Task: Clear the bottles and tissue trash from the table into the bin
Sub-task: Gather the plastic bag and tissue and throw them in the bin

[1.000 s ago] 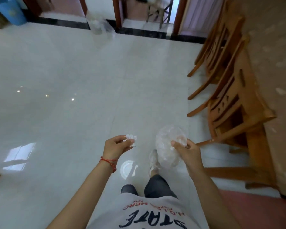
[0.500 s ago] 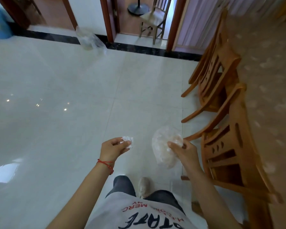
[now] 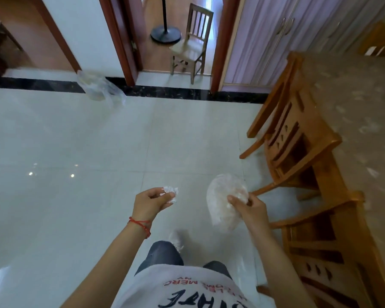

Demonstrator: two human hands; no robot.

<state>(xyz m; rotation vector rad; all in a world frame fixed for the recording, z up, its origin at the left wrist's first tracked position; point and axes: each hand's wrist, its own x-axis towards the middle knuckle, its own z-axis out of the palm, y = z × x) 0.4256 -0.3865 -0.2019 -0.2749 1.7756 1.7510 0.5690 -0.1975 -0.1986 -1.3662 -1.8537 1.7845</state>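
Head view: bin (image 3: 98, 87) nearer; left fingers (image 3: 165, 194) still pinch tissue (image 3: 171, 192), right hand (image 3: 247, 207) apparently a crumpled wrapper (image 3: 225, 205).

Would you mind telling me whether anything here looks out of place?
Only the clear plastic bag stands out: it lies slumped on the white tiled floor by the wall, between two doorways.

Chairs (image 3: 298, 138) right; bin (image 3: 96, 85) ahead, left.
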